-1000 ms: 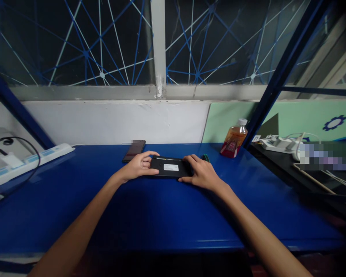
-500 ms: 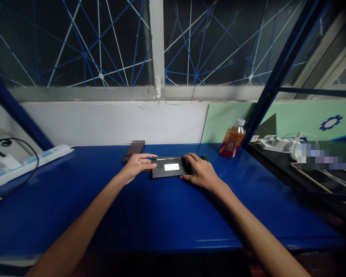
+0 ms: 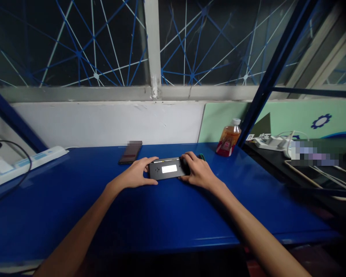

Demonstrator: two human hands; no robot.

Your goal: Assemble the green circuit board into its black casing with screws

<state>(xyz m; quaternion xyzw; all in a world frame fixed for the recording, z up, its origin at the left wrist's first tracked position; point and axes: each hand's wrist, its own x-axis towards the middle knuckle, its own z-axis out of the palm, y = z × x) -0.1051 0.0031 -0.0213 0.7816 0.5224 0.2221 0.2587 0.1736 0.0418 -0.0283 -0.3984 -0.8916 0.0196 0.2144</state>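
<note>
A flat black rectangular device (image 3: pixel 155 174) with a white label on its face is held between my two hands above the blue table (image 3: pixel 161 223). My left hand (image 3: pixel 135 172) is closed around its left end, fingers along the far edge and thumb at the near edge. At the right end, my right hand (image 3: pixel 198 170) grips it the same way, hiding that end. A small teal-edged item (image 3: pixel 202 157) peeks out behind my right hand; its kind cannot be made out. Beyond my left hand lies a dark phone-like slab (image 3: pixel 130 152), partly blurred out.
A bottle of reddish-orange drink (image 3: pixel 228 138) stands at the back right. On the left lies a white power strip (image 3: pixel 43 161) with a black cable. Blue posts (image 3: pixel 265 82) rise at both sides. Chargers and white cables (image 3: pixel 320 173) clutter the dark surface at right.
My left hand has shifted its grip: its thumb moved from the device's face down to the near edge. The device's right end is tilted up slightly. The view has turned slightly right.
</note>
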